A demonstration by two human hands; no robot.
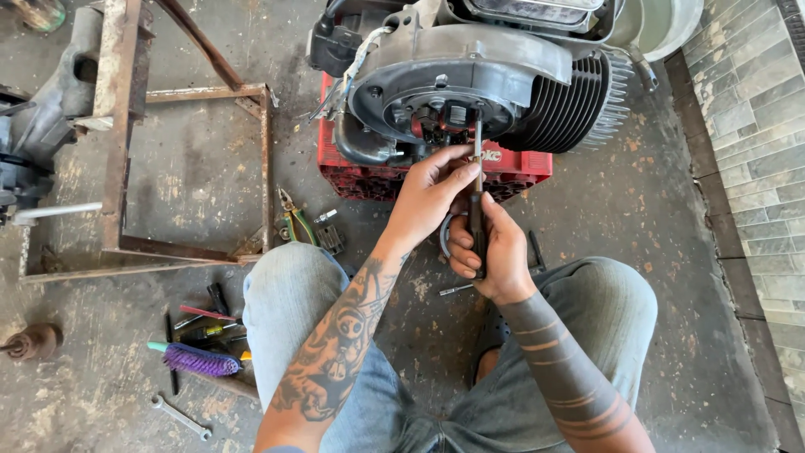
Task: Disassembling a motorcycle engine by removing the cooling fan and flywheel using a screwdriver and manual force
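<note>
Right hand (490, 247) clenched on screwdriver (477, 189) handle, left hand (432, 193) pinching its shaft, tip inside the engine (470, 92) on the red crate (352, 172); best kept square, pressed firmly.

This is a repair workshop: a stained concrete floor (193, 168), a stripped engine (470, 84) propped on a red crate (352, 172), a rusty welded frame (126, 143) far left, and pliers (293, 218), a wrench (180, 417) and a purple brush (197, 361) scattered near left.
</note>
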